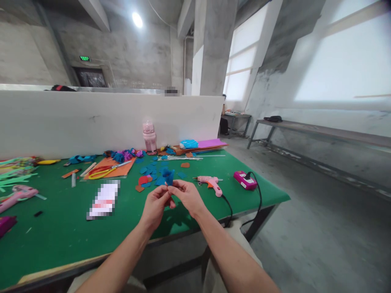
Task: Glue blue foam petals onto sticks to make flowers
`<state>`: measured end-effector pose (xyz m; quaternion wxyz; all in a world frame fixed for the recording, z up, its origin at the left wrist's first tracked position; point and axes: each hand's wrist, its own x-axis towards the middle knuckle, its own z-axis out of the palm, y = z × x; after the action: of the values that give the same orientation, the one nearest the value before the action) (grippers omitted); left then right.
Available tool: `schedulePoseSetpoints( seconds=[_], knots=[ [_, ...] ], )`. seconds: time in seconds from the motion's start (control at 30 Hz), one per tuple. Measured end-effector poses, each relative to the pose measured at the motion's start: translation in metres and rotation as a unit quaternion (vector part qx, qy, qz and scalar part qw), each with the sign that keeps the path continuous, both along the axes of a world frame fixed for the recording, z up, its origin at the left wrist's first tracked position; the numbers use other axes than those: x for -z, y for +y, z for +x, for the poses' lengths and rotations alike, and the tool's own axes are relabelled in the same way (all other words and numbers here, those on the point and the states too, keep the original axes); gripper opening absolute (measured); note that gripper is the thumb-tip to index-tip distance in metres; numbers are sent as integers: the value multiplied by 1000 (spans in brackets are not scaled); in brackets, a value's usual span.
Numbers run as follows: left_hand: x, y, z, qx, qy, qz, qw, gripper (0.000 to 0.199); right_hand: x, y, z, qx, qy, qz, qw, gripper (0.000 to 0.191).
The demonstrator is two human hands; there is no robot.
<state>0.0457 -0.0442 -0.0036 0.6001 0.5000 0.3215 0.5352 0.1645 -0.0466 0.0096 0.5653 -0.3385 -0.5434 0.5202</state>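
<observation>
A small blue flower-like piece [168,176] stands upright above the green table, pinched at its base between my two hands. My left hand [157,203] closes its fingertips on the base from the left. From the right, my right hand [187,195] grips the same base, its fingertips touching those of my left hand. Behind the flower lie scattered blue petal-shaped pieces [148,170], a red round piece [143,180] and brown pieces [185,165]. A pink glue gun [210,181] rests on the table to the right of my hands.
A magenta power strip [245,180] with a black cable sits near the right edge. Scissors [105,171] lie on orange sheets at the left, near a blurred white rectangle [104,199]. A pink bottle [149,138] stands by the white partition [106,122]. Another pink glue gun [20,195] lies far left.
</observation>
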Motion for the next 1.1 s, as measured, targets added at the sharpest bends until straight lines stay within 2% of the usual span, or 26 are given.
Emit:
schedulePoseSetpoints(
  seconds=[0.13,0.23,0.3,0.4,0.47,0.53,0.67,0.77,0.87,0.97,1.1],
  knots=[
    [-1,-1,-2,-39,60,79,994,17,-2,0,6,-1,-64,96,993,19],
    [-6,-3,-6,-83,94,139,982,12,-6,-3,11,-30,-96,120,988,25],
    [-8,-3,-7,-105,104,163,975,8,-7,-5,14,-24,-106,127,986,28],
    [-10,-3,-8,-115,110,160,974,6,-4,-5,19,54,-131,146,979,22],
    [-9,-3,-7,-110,107,142,978,7,-1,-5,22,113,-140,140,974,16],
    [-8,-3,-5,-101,105,122,982,10,1,-4,24,146,-127,121,974,16],
    [-5,-3,-1,-80,92,94,988,13,2,-4,23,122,-100,88,984,17],
    [-4,-2,-1,-74,83,88,990,14,-1,-6,20,113,-125,106,980,20],
    [-3,0,-3,-100,96,92,986,13,1,-5,19,115,-132,122,977,18],
    [-3,1,-5,-139,115,107,978,10,7,-2,19,89,-147,113,979,20],
    [-3,2,-6,-146,107,125,975,9,15,-1,14,83,-212,131,965,26]
  ],
)
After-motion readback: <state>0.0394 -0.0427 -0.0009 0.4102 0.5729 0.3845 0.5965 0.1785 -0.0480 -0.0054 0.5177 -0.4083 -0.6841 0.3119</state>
